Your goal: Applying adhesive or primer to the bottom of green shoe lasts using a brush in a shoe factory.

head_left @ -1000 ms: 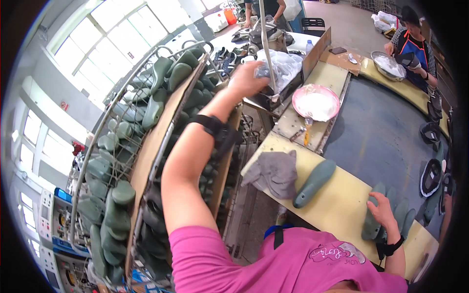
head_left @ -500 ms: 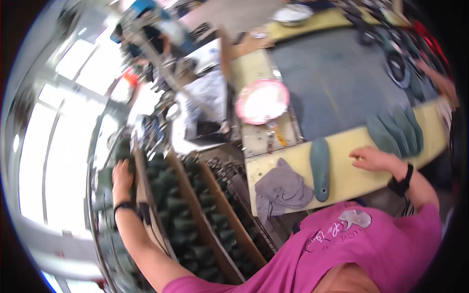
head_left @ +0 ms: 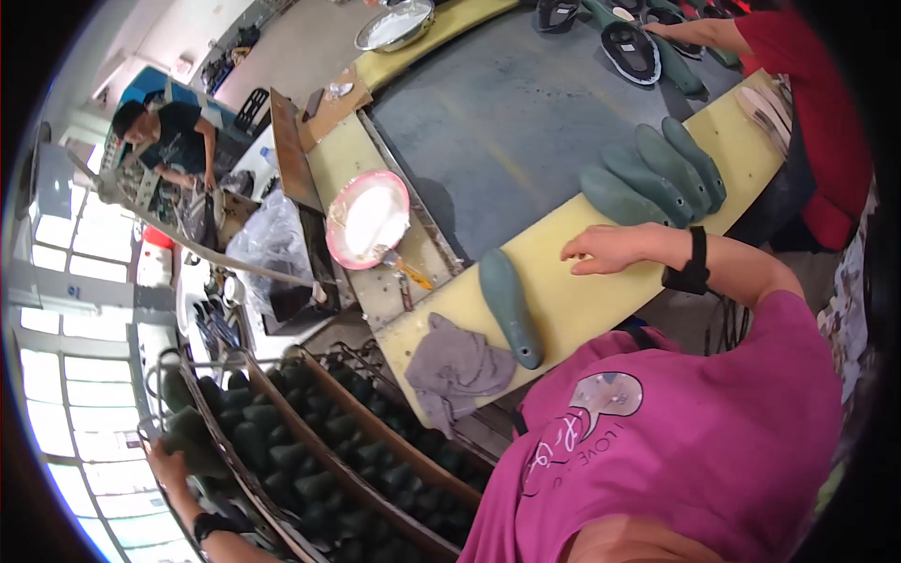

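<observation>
My left hand (head_left: 167, 466) reaches into the rack at the lower left, its fingers closed against the edge of a dark green shoe last (head_left: 192, 441). The grip is partly hidden. Over the yellow board (head_left: 582, 305), my right hand (head_left: 608, 250) hovers empty, fingers loosely bent and apart. To its left a single green shoe last (head_left: 509, 305) lies flat, a small hole at its near end. Several more green lasts (head_left: 648, 183) lie side by side just beyond my right hand. A crumpled grey cloth (head_left: 458, 366) rests at the board's left end.
The rack (head_left: 347, 462) holds rows of dark green lasts between wooden rails. A pink-rimmed bowl (head_left: 330, 225) of white paste, with a brush (head_left: 411, 271), stands beyond the cloth. Across the grey belt (head_left: 469, 141), a person in red (head_left: 817, 122) handles shoe parts; another person (head_left: 183, 136) works far left.
My view has swung, so the table appears farther left and the co-worker in red shows more. My left hand now appears lower in the rack, at a last. My right hand stays above the board.
</observation>
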A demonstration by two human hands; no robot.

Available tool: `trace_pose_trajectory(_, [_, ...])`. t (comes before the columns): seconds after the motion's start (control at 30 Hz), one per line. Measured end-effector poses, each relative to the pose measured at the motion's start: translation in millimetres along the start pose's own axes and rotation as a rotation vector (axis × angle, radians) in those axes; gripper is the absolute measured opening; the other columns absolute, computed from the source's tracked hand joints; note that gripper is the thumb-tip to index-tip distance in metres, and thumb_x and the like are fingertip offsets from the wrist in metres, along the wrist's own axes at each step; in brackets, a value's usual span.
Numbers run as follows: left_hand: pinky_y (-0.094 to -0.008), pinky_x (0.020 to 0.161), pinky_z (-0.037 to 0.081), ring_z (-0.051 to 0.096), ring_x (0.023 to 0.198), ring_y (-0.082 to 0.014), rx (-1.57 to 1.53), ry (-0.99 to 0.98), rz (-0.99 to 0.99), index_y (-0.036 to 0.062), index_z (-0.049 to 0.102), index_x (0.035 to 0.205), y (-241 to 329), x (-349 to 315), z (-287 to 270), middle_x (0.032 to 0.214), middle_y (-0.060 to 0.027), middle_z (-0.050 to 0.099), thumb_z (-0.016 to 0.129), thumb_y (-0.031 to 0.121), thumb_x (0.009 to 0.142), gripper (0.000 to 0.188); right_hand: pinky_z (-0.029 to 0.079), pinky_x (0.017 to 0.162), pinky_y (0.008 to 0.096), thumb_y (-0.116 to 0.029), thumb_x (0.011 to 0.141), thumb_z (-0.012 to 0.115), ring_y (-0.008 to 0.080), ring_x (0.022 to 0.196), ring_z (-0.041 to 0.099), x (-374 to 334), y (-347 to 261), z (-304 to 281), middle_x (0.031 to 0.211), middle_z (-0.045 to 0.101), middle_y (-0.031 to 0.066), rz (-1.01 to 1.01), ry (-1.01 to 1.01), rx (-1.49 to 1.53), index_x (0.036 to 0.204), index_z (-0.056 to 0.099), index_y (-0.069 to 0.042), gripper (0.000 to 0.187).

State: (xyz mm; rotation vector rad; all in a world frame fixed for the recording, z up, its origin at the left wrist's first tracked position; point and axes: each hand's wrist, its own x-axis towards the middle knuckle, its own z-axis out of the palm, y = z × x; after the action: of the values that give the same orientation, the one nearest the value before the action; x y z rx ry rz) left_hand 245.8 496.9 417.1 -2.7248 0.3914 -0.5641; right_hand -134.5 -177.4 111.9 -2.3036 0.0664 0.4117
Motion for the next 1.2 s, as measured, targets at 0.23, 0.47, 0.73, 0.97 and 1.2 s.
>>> trace_pose_trajectory(0.23, [-0.0324, 0.079, 0.046, 0.059, 0.085, -0.0204, -0.268, 0.294, -0.142, -0.0007, 0.055, 0.111, 74, -44, -157, 0.095, -0.0139, 0.062, 0.062, 0.022, 0.078, 0.041, 0.041, 0.088, 0.0423, -0.023, 0.08, 0.056, 0.0337, 0.111, 0.048, 2, 59, -26, 0.12, 0.05, 0.0211, -0.069, 0.079, -0.107, 0.115, 0.051, -0.002, 0.041])
trace_pose_trajectory(0.47, [-0.0293, 0.083, 0.042, 0.056, 0.09, -0.0168, -1.065, 0.101, -0.231, -0.0023, 0.055, 0.11, 267, -122, -182, 0.099, -0.01, 0.06, 0.063, 0.01, 0.078, 0.036, 0.036, 0.09, 0.0566, -0.024, 0.079, 0.058, 0.0354, 0.131, 0.019, -12, 127, -26, 0.14, 0.022, 0.0201, -0.135, -0.285, -0.922, 0.118, 0.048, -0.003, 0.046])
trace_pose_trajectory(0.73, [-0.0258, 0.064, 0.046, 0.057, 0.073, -0.012, -1.283, -0.628, 0.084, -0.0018, 0.061, 0.095, 578, -164, -46, 0.079, -0.0058, 0.062, 0.072, 0.008, 0.066, 0.033, 0.039, 0.085, 0.0519, -0.021, 0.072, 0.059, 0.0376, 0.121, 0.036, -29, 152, -29, 0.124, 0.041, 0.0264, -0.21, 0.057, -0.706, 0.101, 0.054, 0.005, 0.04])
trace_pose_trajectory(0.97, [-0.0272, 0.071, 0.046, 0.057, 0.077, -0.0155, -1.448, -0.817, 0.233, -0.0008, 0.061, 0.096, 690, -140, 73, 0.084, -0.0074, 0.062, 0.068, 0.008, 0.07, 0.029, 0.037, 0.082, 0.0413, -0.015, 0.075, 0.059, 0.031, 0.091, 0.053, -20, 121, -49, 0.094, 0.055, 0.0157, -0.482, 0.375, -0.372, 0.098, 0.054, 0.0, 0.028])
trace_pose_trajectory(1.2, [-0.0431, 0.073, 0.038, 0.052, 0.082, -0.0306, -0.509, -0.056, 0.314, 0.0061, 0.054, 0.08, 704, -190, 87, 0.085, -0.0117, 0.054, 0.062, 0.019, 0.066, 0.021, 0.044, 0.077, 0.0402, -0.006, 0.074, 0.058, 0.0313, 0.091, 0.055, 17, 91, -53, 0.099, 0.057, 0.0147, -0.463, 0.447, -0.227, 0.105, 0.052, -0.002, 0.032])
